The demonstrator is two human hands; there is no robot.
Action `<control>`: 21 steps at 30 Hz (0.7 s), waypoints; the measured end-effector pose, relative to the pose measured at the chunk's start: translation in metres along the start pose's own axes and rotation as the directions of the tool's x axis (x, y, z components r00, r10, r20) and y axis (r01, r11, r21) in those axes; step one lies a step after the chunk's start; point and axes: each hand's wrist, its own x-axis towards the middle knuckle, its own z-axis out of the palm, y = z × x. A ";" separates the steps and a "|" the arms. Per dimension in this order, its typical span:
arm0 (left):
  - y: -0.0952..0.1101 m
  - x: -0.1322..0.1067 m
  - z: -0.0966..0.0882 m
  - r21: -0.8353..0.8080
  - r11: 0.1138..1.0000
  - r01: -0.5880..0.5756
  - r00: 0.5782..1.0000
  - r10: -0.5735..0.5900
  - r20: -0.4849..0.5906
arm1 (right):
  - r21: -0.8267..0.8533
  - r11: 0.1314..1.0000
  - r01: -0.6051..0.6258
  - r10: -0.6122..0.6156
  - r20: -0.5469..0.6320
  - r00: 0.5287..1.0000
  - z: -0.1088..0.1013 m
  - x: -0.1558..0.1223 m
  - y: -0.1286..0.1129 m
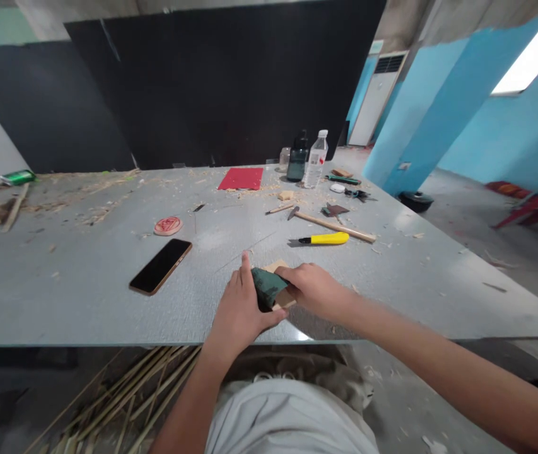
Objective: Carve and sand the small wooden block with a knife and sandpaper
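Holding, left hand: the left hand [238,309] is being kept closed on a sheet of green sandpaper [267,287], with the fingers pressed along its left side and the thumb tucked under its near edge.
Holding, right hand: the right hand [313,290] is being kept curled around the right end of a small wooden block [284,297], with the fingertips bent down onto it.
Sandpaper: it is being pressed over the top of the wooden block, between the two hands.
Block position: the wooden block is being held at the near edge of the grey table [60,296], with one pale corner showing beyond the sandpaper.
Phone: a black smartphone [160,266] is being left face up on the table, to the left of the hands.
Cutting tool: a yellow utility knife [325,239] is lying just beyond the hands.
Hammer: a wooden-handled hammer [332,225] is lying just behind the knife.
Disc: a round pink carved disc [168,226] is lying beyond the phone.
Far edge: a red sheet [241,178], a dark bottle [297,157] and a clear water bottle [316,159] are standing near the far side.
Below the table: bamboo strips [146,391] are lying on the floor.
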 end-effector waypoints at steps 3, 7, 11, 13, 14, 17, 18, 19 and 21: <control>0.000 0.000 0.000 0.009 1.000 -0.017 1.000 0.017 0.014 | -0.111 0.989 -0.096 0.095 -0.015 0.995 -0.001 0.020 0.006; 0.000 0.001 0.000 0.015 1.000 0.023 1.000 -0.023 0.015 | -0.153 0.979 -0.131 0.129 -0.024 0.991 -0.005 0.041 0.011; 0.000 -0.001 0.001 0.053 0.998 0.020 0.999 -0.022 0.033 | -0.163 0.980 -0.112 0.118 0.029 0.993 -0.008 0.023 0.004; 0.000 -0.001 0.002 0.067 0.997 -0.023 1.000 0.022 0.014 | -0.085 0.995 -0.052 0.057 0.063 0.996 -0.008 0.006 -0.004; -0.001 -0.001 0.003 0.068 0.997 -0.045 0.999 0.045 0.000 | -0.033 0.999 -0.022 0.024 0.072 0.997 -0.007 -0.002 -0.007; -0.002 0.002 0.003 0.046 0.996 -0.078 0.997 0.079 -0.011 | 0.051 0.999 -0.004 0.002 0.056 0.998 -0.003 -0.012 -0.009; -0.003 0.002 0.003 0.035 0.996 -0.080 0.997 0.080 -0.001 | 0.041 0.999 -0.032 0.031 0.034 0.999 -0.002 -0.009 -0.006; -0.003 0.002 0.003 0.027 0.997 -0.079 0.997 0.079 0.005 | 0.029 0.998 -0.059 0.059 0.009 0.998 -0.002 -0.004 -0.002; -0.004 0.002 0.003 0.024 0.996 -0.084 0.996 0.084 0.008 | 0.012 0.995 -0.104 0.104 -0.036 0.994 -0.004 0.009 0.008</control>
